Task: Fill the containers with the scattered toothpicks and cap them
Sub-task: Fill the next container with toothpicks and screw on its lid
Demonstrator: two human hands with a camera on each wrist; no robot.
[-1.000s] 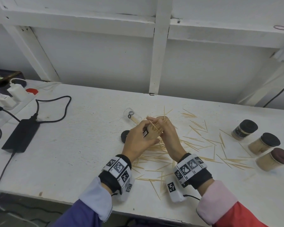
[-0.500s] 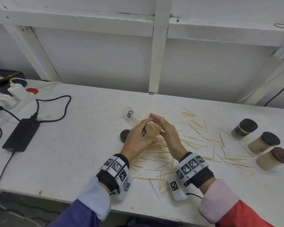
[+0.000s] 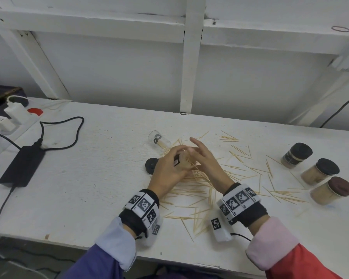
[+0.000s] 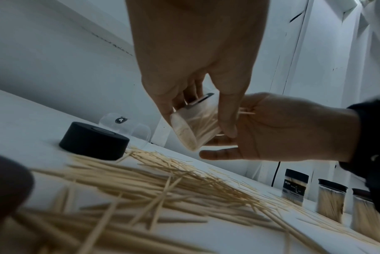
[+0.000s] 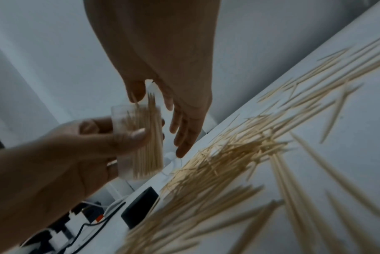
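Clear plastic cylindrical container [image 3: 184, 162], packed with pale wooden toothpicks, held above the white table [image 3: 89, 178]: I see my left hand [image 3: 167, 170] curled round it. Right hand [image 3: 205, 160], fingers straight and spread, at its 3 o'clock. Loose scattered toothpicks [image 3: 189, 196] at 6 o'clock; round black cap [image 3: 152, 165] at 9 o'clock.

Likely a workshop: a bare white workbench [image 3: 89, 188] under rough painted shelving [image 3: 191, 57], with chargers [image 3: 14, 113].

You can read no words or numbers anywhere: the dark label [image 4: 294, 190] on the capped jar [image 3: 296, 155] is too blurred, and your wristbands [image 3: 143, 206] carry only black-and-white square marker patterns.
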